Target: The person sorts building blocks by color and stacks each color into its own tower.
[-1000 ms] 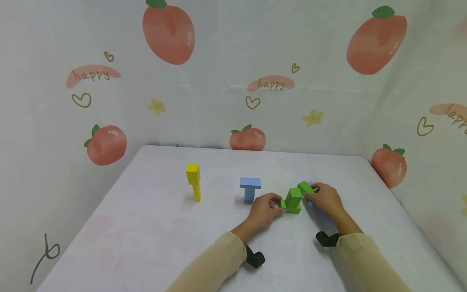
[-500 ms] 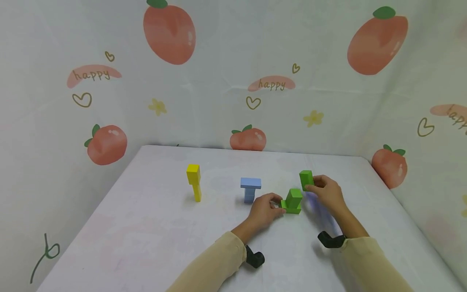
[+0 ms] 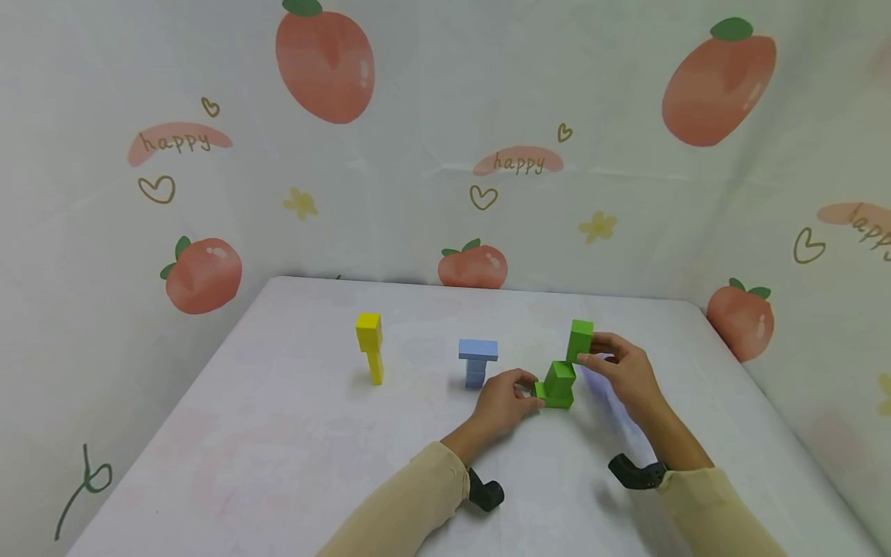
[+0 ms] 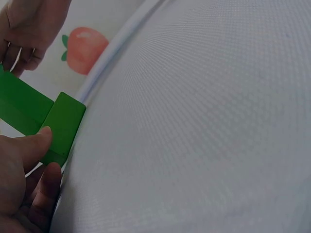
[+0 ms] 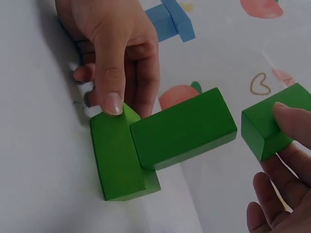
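On the table a flat green block [image 4: 63,126] lies as a base, with a second green block [image 3: 560,380] standing upright on it. My left hand [image 3: 500,402] grips the base's left end, thumb in front and fingers behind. A third green block [image 3: 580,341] is pinched by my right hand [image 3: 623,370], just above the upright block and slightly to its right. In the right wrist view a narrow gap shows between this held block [image 5: 272,119] and the upright block [image 5: 184,128].
Left of my left hand stands a blue block stack [image 3: 477,350] with a flat piece on top. Farther left is a yellow stack [image 3: 369,333], a thick block over a thinner one. A printed cloth [image 3: 411,224] hangs behind the white table [image 3: 278,464].
My right hand has raised the third green block from beside the base, turned it upright and brought it over the standing block. The left hand stays at the base.
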Available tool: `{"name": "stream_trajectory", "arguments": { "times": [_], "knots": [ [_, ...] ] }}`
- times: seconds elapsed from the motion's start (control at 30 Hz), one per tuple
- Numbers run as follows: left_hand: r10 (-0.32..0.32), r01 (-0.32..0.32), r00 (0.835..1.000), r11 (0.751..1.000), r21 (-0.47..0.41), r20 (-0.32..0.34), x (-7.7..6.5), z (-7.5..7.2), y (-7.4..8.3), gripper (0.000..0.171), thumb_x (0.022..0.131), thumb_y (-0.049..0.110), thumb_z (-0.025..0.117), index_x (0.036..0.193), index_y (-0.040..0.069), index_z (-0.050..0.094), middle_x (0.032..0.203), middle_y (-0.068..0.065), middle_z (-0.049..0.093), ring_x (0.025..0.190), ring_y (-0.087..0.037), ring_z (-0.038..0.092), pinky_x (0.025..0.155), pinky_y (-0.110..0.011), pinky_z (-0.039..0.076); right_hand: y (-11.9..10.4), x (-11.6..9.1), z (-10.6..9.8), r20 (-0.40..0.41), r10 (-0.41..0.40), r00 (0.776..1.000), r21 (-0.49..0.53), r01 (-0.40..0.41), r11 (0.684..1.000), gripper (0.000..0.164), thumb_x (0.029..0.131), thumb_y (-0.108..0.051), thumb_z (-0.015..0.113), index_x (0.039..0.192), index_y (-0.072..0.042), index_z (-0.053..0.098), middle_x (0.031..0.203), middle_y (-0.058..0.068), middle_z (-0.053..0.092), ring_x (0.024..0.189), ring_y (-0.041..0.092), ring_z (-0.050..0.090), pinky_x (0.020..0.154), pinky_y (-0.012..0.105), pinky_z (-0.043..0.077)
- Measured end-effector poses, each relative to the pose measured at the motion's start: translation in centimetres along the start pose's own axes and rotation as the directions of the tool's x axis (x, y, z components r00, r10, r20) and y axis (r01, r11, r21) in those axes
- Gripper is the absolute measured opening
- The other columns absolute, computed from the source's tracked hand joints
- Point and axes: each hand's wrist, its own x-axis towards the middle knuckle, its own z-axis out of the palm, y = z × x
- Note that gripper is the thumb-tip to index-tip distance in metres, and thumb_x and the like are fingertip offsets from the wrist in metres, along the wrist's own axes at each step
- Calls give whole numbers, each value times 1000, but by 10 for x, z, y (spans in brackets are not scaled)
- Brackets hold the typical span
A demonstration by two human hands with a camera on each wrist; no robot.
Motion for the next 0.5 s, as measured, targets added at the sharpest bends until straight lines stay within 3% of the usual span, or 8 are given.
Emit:
{"name": "stream_trajectory", "arguments": {
  "times": [0.2,0.5],
  "knots": [
    [-8,8,1000,1000,3,2,0,0,-2,32,81,16,80,111,13,68,84,11,60,68,-3,53,60,-22,44,-1,-4,4,17,-69,997,18,69,997,47,91,-19,70,130,4,56,114,16,58,97,23,53,79,21,44],
    [-6,6,1000,1000,-8,-1,2,2,-3,32,81,15,80,111,13,68,88,12,61,69,-3,53,61,-22,45,1,-8,7,69,-98,993,31,96,995,45,91,-16,70,130,4,57,109,11,62,86,20,58,78,26,43]
  ]
}}
